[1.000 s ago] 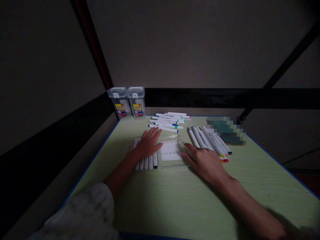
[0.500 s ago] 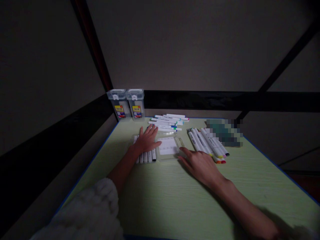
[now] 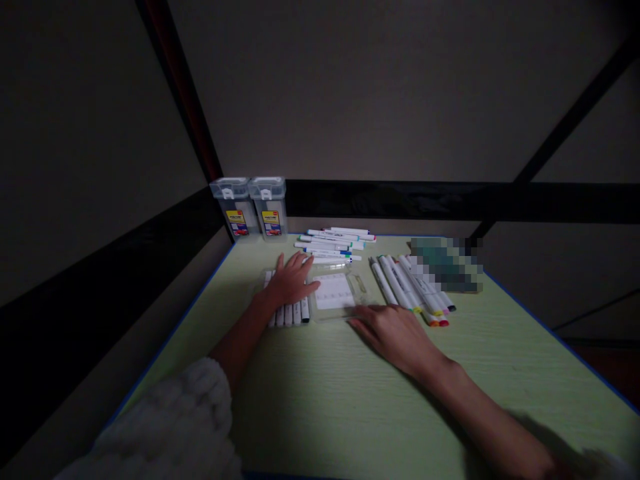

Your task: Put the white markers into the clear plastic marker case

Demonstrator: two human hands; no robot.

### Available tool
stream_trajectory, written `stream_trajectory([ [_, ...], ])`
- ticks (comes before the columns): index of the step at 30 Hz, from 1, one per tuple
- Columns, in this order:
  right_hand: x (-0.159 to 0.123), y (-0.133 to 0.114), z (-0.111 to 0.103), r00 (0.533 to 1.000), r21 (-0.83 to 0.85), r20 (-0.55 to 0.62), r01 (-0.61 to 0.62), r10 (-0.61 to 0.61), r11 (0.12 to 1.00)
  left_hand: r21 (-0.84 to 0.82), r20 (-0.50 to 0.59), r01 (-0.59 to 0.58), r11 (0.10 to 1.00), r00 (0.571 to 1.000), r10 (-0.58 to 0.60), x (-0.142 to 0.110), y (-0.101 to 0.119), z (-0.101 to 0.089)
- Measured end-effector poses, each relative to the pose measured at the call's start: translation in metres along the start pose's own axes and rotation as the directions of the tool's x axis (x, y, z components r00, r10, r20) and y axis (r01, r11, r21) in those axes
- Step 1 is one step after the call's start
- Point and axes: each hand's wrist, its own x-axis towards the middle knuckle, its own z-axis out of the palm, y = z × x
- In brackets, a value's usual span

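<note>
My left hand lies flat with fingers spread over a row of white markers, which sit side by side in one half of an opened clear plastic case. The other half, holding a white printed card, lies flat to the right, and my left thumb reaches over its edge. My right hand rests at the near right corner of that half. Its index finger and thumb point left with a small gap between them; the other fingers are partly hidden.
Behind the case lies a loose pile of thin white markers. Thicker markers with coloured ends lie to the right, beside a blurred-out green item. Two lidded clear boxes stand at the back left corner of the green table.
My right hand has slid from the case's right side toward its near corner, its finger and thumb drawing closer together. My left hand stays over the marker row. The view has shifted slightly.
</note>
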Motion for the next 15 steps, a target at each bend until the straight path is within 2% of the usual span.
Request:
stream_trajectory([
  [11,0.0012,-0.0042,-0.0014,0.999,0.004,0.027,0.035,-0.035,0.999,-0.008,-0.046,-0.009,1.000,0.999,0.009,-0.0013,0.0004,0.0018],
  [15,0.0004,-0.0058,-0.0010,0.999,-0.007,0.000,0.051,-0.051,0.999,-0.002,-0.043,-0.018,1.000,0.999,0.017,-0.0015,0.0004,0.0009],
])
